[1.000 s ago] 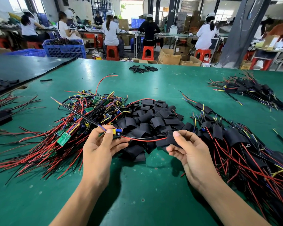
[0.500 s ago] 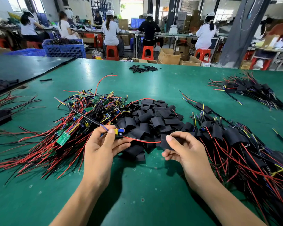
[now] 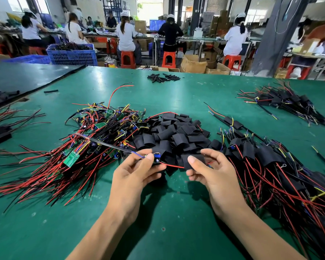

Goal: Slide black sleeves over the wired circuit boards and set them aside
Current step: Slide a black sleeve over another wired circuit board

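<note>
**A:** Only the head view to go on here. What could get messed up from this point?

**B:** Mostly the threading, it'd be guessed. A small wired board (image 3: 156, 158) is pinched between the thumb and fingertips of the left hand (image 3: 133, 175). A flat black sleeve (image 3: 193, 160) is pinched by the right hand (image 3: 210, 173), thumb on top and fingers curled underneath. A red wire (image 3: 174, 166) is strung between the two hands and looks to be fed into the sleeve, though its far end is hidden by the fingers. If the sleeve is squashed shut by that grip, a board corner could get caught on the mouth. If it's then forced, the wire could be kinked or yanked at its joint.

**A:** And the tangle?

**B:** A blurred dark lead is trailed from the board off to the left of the left hand, across the heap of bare boards (image 3: 94, 139). Neighbours could be dragged along if it's snagged.

**A:** How's the thing itself looking?

**B:** The board is mostly covered by fingertips. A blue part can be seen, but not much else can be made out. The sleeve is matte, short, pressed flat and soft-looking. Loose sleeves (image 3: 173, 132) are heaped just beyond both hands. Sleeved boards (image 3: 270, 166) are piled to the right of the right hand, all on the green surface (image 3: 158, 212).
</note>
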`<state>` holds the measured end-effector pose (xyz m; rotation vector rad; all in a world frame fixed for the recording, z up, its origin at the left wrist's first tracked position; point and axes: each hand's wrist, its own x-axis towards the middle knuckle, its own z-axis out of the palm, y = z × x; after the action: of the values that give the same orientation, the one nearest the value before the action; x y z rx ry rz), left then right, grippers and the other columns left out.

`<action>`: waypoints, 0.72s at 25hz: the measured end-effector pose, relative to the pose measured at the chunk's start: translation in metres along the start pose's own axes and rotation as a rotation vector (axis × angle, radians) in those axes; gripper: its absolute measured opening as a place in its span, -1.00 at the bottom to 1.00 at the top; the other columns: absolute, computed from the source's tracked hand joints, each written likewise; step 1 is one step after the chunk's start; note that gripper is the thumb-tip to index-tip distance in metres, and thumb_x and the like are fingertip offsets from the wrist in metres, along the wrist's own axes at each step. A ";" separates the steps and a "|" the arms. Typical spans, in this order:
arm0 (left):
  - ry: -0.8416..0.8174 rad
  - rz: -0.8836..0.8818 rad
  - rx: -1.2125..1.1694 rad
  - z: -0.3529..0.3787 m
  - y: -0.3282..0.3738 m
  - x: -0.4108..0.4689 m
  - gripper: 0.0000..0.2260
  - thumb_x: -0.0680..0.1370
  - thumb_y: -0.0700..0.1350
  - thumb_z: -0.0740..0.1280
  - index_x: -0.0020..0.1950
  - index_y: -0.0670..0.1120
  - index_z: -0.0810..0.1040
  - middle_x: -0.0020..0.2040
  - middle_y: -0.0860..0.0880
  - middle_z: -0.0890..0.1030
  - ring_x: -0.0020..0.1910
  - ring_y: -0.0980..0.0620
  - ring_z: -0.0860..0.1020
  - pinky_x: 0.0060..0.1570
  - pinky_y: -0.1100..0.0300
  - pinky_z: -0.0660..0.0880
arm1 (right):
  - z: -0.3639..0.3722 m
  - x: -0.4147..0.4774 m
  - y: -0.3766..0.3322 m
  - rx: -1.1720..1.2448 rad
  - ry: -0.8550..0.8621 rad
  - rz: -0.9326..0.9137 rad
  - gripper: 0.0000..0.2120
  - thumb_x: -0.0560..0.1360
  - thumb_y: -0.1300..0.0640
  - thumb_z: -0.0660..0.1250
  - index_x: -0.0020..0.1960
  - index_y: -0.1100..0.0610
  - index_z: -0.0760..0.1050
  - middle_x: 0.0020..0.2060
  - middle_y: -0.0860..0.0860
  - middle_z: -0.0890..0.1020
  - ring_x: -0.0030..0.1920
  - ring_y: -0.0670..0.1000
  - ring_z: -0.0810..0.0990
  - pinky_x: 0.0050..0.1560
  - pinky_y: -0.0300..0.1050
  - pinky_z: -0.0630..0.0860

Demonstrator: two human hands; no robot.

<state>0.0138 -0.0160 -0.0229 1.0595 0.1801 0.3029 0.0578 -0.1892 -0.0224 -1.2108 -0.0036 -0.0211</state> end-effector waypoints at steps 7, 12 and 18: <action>-0.035 -0.100 0.020 -0.003 0.001 0.002 -0.90 0.49 -0.13 0.42 -0.10 -0.16 0.66 0.02 -0.21 0.69 -0.13 -0.16 0.71 -0.17 0.14 0.63 | 0.002 0.004 -0.015 0.243 -0.016 0.126 -0.51 0.27 0.26 0.50 0.18 0.17 0.48 -0.18 0.14 0.56 -0.38 0.04 0.66 -0.35 -0.19 0.60; -0.056 -0.072 0.010 -0.005 0.002 0.002 -0.84 0.44 -0.09 0.43 -0.04 -0.13 0.70 0.05 -0.15 0.71 -0.15 -0.12 0.70 -0.18 0.16 0.62 | -0.001 0.005 -0.014 0.272 -0.036 0.232 -0.50 0.24 0.25 0.50 0.16 0.13 0.49 -0.34 0.00 0.63 -0.41 -0.02 0.62 -0.39 -0.22 0.59; -0.057 -0.099 -0.031 -0.004 0.002 0.002 -0.83 0.43 -0.10 0.45 -0.02 -0.10 0.72 0.03 -0.08 0.72 -0.10 -0.11 0.71 -0.16 0.17 0.62 | -0.001 0.003 -0.011 0.311 -0.045 0.282 -0.62 0.27 0.25 0.47 0.07 0.11 0.53 -0.40 -0.04 0.56 -0.43 -0.08 0.56 -0.39 -0.25 0.56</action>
<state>0.0146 -0.0115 -0.0231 1.0238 0.1760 0.1853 0.0606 -0.1939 -0.0122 -0.8925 0.1202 0.2456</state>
